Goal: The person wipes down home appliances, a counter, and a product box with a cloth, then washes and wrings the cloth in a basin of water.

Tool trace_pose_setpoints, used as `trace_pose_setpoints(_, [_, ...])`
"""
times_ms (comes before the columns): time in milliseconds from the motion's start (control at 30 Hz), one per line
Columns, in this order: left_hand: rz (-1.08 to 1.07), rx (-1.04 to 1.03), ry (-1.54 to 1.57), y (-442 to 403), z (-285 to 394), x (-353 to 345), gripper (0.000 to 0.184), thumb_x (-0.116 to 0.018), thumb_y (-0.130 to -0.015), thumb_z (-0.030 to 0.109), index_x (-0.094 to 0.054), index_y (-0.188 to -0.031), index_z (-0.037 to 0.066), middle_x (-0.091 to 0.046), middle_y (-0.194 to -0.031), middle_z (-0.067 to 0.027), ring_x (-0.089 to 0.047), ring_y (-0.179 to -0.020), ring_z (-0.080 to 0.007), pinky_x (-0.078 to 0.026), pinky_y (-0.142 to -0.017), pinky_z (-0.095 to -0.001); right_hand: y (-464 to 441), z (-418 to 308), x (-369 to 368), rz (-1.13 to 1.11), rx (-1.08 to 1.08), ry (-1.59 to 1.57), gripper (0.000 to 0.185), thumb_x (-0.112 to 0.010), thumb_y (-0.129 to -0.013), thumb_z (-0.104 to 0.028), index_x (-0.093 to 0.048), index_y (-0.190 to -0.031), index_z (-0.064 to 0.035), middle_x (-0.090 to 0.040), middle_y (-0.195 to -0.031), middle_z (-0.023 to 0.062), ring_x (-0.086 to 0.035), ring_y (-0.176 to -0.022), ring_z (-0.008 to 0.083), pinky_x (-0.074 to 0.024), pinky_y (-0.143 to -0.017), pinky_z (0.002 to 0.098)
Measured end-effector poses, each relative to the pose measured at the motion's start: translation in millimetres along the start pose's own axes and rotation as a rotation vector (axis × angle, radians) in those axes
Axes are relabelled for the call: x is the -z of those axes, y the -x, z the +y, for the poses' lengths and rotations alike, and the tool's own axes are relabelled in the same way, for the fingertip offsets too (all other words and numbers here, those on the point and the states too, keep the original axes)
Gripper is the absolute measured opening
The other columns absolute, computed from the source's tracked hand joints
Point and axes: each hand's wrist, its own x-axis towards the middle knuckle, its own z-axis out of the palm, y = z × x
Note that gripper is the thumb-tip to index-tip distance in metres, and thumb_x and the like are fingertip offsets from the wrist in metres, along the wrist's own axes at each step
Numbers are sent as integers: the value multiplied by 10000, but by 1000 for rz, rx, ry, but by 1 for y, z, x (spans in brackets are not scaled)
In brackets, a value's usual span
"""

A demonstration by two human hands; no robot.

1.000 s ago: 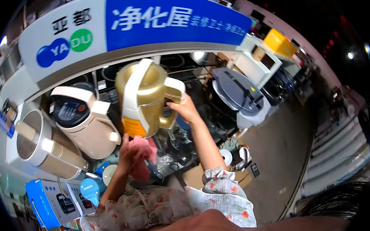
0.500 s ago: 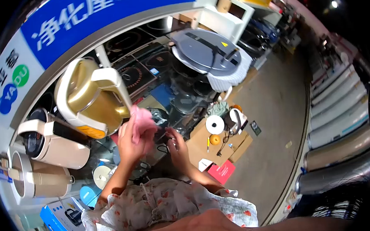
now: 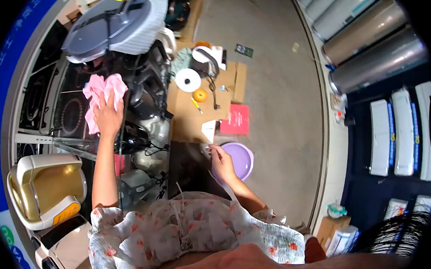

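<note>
My left hand (image 3: 108, 115) presses on a crumpled pink cloth (image 3: 94, 92), its fingers spread over the lower right part. The cloth lies on the dark glass surface, just below a round grey appliance (image 3: 107, 25). Nothing shows in my right hand (image 3: 222, 162), whose fingers are apart beside a purple basin (image 3: 240, 160) at the lower centre. A gold and white kettle (image 3: 52, 189) stands at the left, away from both hands, with a beige kettle (image 3: 65, 247) nearest it.
Cardboard (image 3: 185, 121) on the floor bears a white disc (image 3: 188, 80), an orange round thing (image 3: 200, 95) and a yellow pen. A red box (image 3: 235, 120) lies beside it. Dark pots and cables crowd the shelf edge. Large cylinders (image 3: 366, 34) line the right side.
The view has swung right. My right hand has let go of the gold kettle's handle and moved down near the basin. My left hand has carried the cloth from the kettle to the glass surface.
</note>
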Motion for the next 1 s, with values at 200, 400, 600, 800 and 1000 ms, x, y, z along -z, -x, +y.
trace_pose_setpoints(200, [37, -267, 48, 38, 42, 19, 419, -639, -769, 157, -598, -1187, 166, -442, -1337, -170, -456, -1105, -428, -400, -923, -479, 67, 95, 38, 100, -209, 65, 219, -492, -946, -130, -611, -1061, 13, -664, -872, 66, -619, -806, 115, -488, -738, 262])
trace_pose_setpoints(400, [37, -336, 142, 84, 48, 44, 415, -617, -668, -4, -656, -1067, 100, -485, -1273, -167, -458, -1125, -365, -359, -983, -415, 29, 188, 59, 85, -112, 403, 227, -520, -909, -169, -637, -1048, -35, -677, -921, 156, -662, -835, 258, -507, -736, 344])
trace_pose_setpoints(600, [-20, -279, 529, 89, 121, 34, 475, -541, -717, -13, -607, -1180, 67, -517, -1200, -185, -514, -1097, -297, -403, -954, -400, -81, 157, 77, -109, -206, 418, 257, -532, -881, -207, -637, -1027, -24, -652, -965, 201, -628, -914, 355, -498, -798, 410])
trace_pose_setpoints(800, [-768, 179, 1272, 152, 147, -85, 469, -560, -812, 41, -516, -1277, 83, -543, -1133, -103, -592, -844, -166, -476, -760, -268, -161, 199, 86, -101, -82, 343, 289, -577, -851, -203, -631, -1063, -16, -655, -1011, 182, -632, -950, 319, -496, -826, 379])
trace_pose_setpoints(1000, [-1106, 407, 1170, 168, 153, -118, 579, -630, -804, 37, -450, -1354, 74, -553, -1137, -57, -536, -979, -94, -449, -828, -228, -257, 478, 131, 76, -428, 301, 369, -615, -803, -172, -586, -1137, -18, -645, -1070, 162, -616, -998, 275, -480, -861, 355])
